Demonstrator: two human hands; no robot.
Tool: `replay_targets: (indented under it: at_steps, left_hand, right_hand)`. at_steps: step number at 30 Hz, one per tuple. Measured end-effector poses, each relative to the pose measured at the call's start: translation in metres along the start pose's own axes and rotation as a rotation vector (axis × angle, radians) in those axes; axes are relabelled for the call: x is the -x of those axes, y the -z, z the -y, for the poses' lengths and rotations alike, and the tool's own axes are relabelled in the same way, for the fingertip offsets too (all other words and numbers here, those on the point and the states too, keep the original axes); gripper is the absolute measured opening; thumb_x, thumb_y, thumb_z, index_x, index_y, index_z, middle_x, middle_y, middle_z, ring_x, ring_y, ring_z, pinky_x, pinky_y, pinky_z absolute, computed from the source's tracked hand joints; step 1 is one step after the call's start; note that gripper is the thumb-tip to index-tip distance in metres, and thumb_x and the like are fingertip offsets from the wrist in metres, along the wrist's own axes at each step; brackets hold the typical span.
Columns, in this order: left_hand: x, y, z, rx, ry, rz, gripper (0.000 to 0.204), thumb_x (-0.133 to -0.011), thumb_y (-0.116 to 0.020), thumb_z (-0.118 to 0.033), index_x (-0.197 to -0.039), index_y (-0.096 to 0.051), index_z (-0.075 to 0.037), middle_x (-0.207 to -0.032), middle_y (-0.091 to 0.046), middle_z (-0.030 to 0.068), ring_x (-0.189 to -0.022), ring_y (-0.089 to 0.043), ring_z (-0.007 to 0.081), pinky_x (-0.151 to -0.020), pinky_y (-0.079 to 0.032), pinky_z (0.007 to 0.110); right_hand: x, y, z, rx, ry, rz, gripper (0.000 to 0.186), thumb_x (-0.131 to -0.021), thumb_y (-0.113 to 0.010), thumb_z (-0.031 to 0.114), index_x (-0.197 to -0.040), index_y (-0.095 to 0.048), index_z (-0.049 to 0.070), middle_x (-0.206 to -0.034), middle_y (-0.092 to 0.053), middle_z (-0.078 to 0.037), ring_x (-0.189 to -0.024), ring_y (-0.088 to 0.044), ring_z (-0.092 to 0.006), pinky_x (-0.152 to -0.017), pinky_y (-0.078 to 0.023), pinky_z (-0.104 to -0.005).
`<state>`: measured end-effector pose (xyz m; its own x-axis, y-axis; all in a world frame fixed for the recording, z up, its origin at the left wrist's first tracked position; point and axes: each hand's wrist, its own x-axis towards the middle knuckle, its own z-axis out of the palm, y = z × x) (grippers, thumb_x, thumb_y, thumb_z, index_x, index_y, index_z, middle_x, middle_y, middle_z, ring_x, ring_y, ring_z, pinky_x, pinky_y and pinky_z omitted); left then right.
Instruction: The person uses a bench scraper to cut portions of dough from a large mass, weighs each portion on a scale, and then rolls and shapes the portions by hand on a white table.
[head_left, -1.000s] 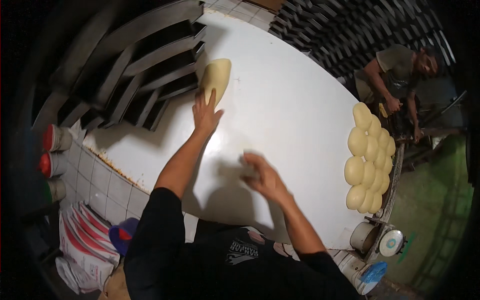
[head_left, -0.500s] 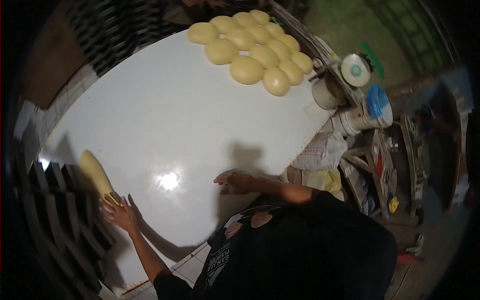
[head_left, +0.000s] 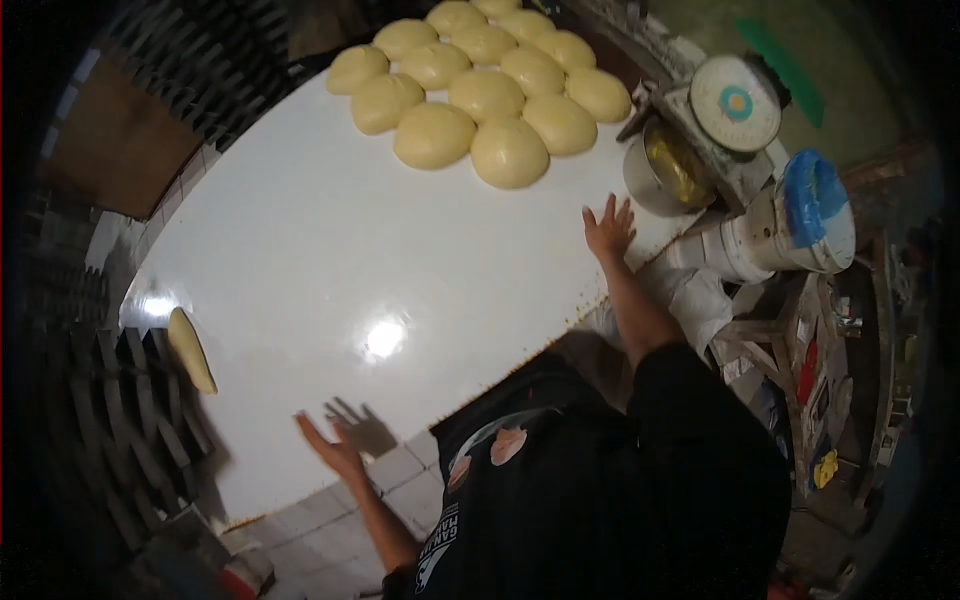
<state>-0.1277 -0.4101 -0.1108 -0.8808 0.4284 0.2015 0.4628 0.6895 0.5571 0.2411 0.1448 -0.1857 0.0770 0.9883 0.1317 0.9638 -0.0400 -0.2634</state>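
My left hand [head_left: 333, 446] hovers above the near edge of the white table [head_left: 280, 260], fingers apart, with nothing in it. A long rolled piece of dough [head_left: 191, 352] lies at the table's left end, apart from that hand and beside dark stacked trays. Reaching out over the right side, my right hand [head_left: 610, 230] is open and bare, its fingers spread. It is nearest to a metal pot [head_left: 650, 182] with something yellow inside. Several smooth, round dough balls [head_left: 510, 153] sit close together at the table's far end, just beyond my right hand.
Dark ridged trays [head_left: 115, 400] stand stacked along the left end. A scale with a round dial [head_left: 735, 104] rises at the far right. White buckets [head_left: 828, 240], one with blue plastic, and a wooden rack [head_left: 765, 330] stand off the right edge.
My left hand has let go of the rolled dough and moved right, toward me. My right hand has swung outward to the far right, near the pot. The view has shifted too.
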Motion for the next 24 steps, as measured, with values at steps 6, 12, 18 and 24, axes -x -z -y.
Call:
replay_targets:
  at_steps: [6, 12, 18, 24]
  left_hand:
    - [0.138, -0.032, -0.123, -0.044, 0.133, 0.227, 0.067, -0.1, -0.064, -0.025, -0.157, -0.036, -0.003, -0.166, -0.027, 0.0238, -0.152, -0.029, 0.0413, -0.122, -0.028, 0.049]
    - [0.22, -0.01, -0.131, -0.047, 0.203, 0.28, 0.068, -0.097, -0.066, -0.02, -0.157, -0.037, -0.006, -0.166, -0.026, 0.024, -0.151, -0.03, 0.043, -0.12, -0.033, 0.049]
    - [0.354, 0.019, -0.113, 0.088, 0.599, 0.007, 0.067, -0.096, -0.068, -0.018, -0.155, -0.039, -0.003, -0.164, -0.029, 0.0243, -0.15, -0.032, 0.04, -0.119, -0.034, 0.047]
    - [0.547, 0.006, -0.126, 0.159, 0.881, -0.33, 0.058, -0.093, -0.07, -0.022, -0.144, -0.051, 0.0, -0.147, -0.052, 0.0241, -0.136, -0.051, 0.0393, -0.113, -0.041, 0.042]
  right_hand:
    - [0.085, 0.024, 0.003, -0.135, 0.985, 0.349, 0.057, -0.097, -0.059, 0.046, -0.148, -0.053, 0.021, -0.166, -0.03, -0.015, -0.153, -0.026, -0.0379, -0.121, -0.021, -0.065]
    - [-0.049, 0.053, -0.096, -0.032, 0.812, 0.413, 0.055, -0.096, -0.06, 0.035, -0.147, -0.052, 0.016, -0.164, -0.033, -0.014, -0.152, -0.028, -0.0343, -0.122, -0.024, -0.0573]
    - [-0.099, 0.026, -0.108, 0.006, 0.541, 0.288, 0.067, -0.1, -0.052, 0.031, -0.158, -0.032, 0.004, -0.166, -0.03, -0.016, -0.153, -0.028, -0.0321, -0.123, -0.025, -0.05]
    - [0.128, 0.028, 0.008, -0.188, 1.179, 0.166, 0.076, -0.098, -0.063, 0.035, -0.16, -0.03, 0.007, -0.168, -0.024, -0.016, -0.151, -0.031, -0.0361, -0.119, -0.022, -0.0639]
